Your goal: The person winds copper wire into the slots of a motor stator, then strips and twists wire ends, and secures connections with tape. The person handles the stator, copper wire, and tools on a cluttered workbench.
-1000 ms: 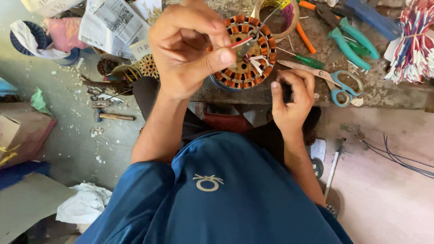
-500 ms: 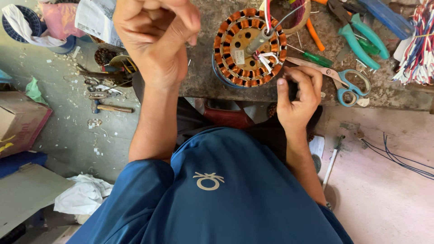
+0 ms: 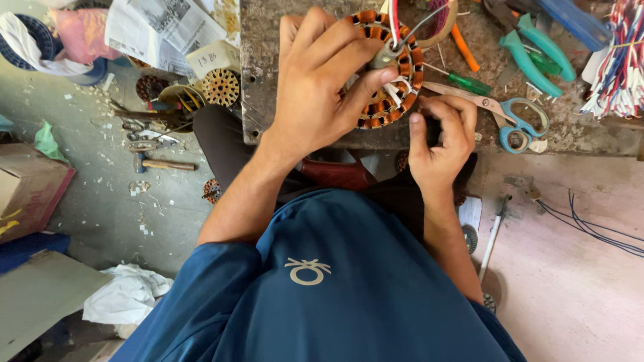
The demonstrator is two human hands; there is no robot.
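motor coil (image 3: 396, 80): near the desk's (image 3: 268, 87) front edge, ring of copper windings.
left hand (image 3: 322, 87): spread over the ring, thumb and fingers pinching a grey sleeve on its wires.
right hand (image 3: 439, 144): clenched at the front edge, just beside the ring.
handling: likely heavy, stiff; grip the outer rim, windings look fragile.

place: small motor-repair workshop | bench: worn, stained workbench (image 3: 268, 80) with scissors (image 3: 500, 114), green-handled pliers (image 3: 537, 50), screwdrivers (image 3: 469, 84), bundle of coloured wires (image 3: 620, 60) | work: copper-wound stator (image 3: 392, 67) | floor: dusty concrete with hammer (image 3: 157, 163), scattered metal parts (image 3: 144, 131), rags (image 3: 127, 298), newspaper (image 3: 157, 30)
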